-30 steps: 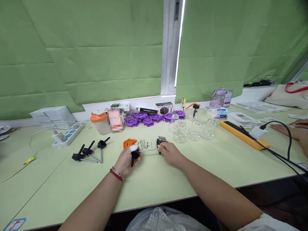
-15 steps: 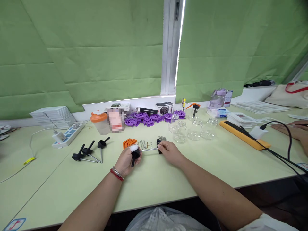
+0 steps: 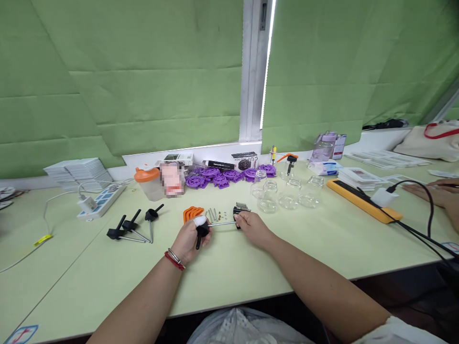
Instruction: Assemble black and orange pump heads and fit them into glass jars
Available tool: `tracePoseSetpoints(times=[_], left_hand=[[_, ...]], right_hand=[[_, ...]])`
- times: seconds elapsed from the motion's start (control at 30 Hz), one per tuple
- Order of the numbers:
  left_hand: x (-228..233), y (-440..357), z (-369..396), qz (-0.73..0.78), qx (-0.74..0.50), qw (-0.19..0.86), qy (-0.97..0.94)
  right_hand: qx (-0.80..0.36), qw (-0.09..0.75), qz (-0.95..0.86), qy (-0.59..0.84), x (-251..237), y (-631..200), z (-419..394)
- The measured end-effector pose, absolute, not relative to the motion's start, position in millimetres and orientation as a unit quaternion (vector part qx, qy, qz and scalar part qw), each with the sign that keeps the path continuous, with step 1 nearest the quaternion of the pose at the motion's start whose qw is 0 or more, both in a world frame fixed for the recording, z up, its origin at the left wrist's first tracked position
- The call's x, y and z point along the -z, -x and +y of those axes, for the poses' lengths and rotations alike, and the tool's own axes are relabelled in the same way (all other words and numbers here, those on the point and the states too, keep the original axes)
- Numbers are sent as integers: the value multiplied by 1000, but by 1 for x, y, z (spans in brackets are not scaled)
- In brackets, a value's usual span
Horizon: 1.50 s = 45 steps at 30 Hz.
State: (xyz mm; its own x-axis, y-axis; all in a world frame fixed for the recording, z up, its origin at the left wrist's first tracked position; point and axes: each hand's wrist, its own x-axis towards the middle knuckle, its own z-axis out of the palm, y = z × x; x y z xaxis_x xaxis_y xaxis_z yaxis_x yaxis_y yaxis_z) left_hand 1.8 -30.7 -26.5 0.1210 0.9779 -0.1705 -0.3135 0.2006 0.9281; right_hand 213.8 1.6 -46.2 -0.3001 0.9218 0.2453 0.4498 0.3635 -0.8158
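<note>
My left hand (image 3: 189, 239) is closed around a black plastic cap with a handle (image 3: 202, 231); its thumb is wrapped in white. A thin metal rod (image 3: 222, 223) runs out of the cap to the right. The rod's far end is pinched in the fingers of my right hand (image 3: 253, 226). Just behind that hand lie black parts (image 3: 237, 211) with several springs (image 3: 243, 206), partly hidden by the fingers. Orange levers (image 3: 192, 213), metal pins (image 3: 213, 214) and small brass pieces (image 3: 220, 216) lie beyond my left hand. Three similar black caps with rods (image 3: 131, 225) rest to the left.
Several clear glass bottles (image 3: 288, 195) stand at back right, near purple plastic parts (image 3: 224, 177). An orange-lidded cup (image 3: 147, 183) stands behind. A white power strip (image 3: 102, 202) lies left, a yellow one (image 3: 362, 200) right. Another person's hand (image 3: 435, 191) is at the far right.
Almost nothing differs. Both hands keep the same hold on the cap and the rod, and the view has shifted very slightly.
</note>
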Motion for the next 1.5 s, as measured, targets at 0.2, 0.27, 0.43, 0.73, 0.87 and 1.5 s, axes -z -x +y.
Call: tracePoseSetpoints(times=[0.2,0.27,0.43,0.73,0.87,1.5], left_hand=[[27,-2,-30,428,-502,639,-396],[27,-2,-30,428,-503,641,-391],[26,-3,-31,427,-509,641,-384],[27,-4,-31,428,-500,643,-390],[27,-4,-30,430,-497,644,-391],[28,-2,-28,421,-519,641,-378]], right_hand=[[-317,357,-736,480,45,-214,1],[-321,358,-734,479,45,-214,2],[-327,382,-717,482,48,-214,4],[-303,372,-733,482,49,-213,5],[-297,363,-735,490,50,-212,7],[-347,372,-736,448,48,-215,5]])
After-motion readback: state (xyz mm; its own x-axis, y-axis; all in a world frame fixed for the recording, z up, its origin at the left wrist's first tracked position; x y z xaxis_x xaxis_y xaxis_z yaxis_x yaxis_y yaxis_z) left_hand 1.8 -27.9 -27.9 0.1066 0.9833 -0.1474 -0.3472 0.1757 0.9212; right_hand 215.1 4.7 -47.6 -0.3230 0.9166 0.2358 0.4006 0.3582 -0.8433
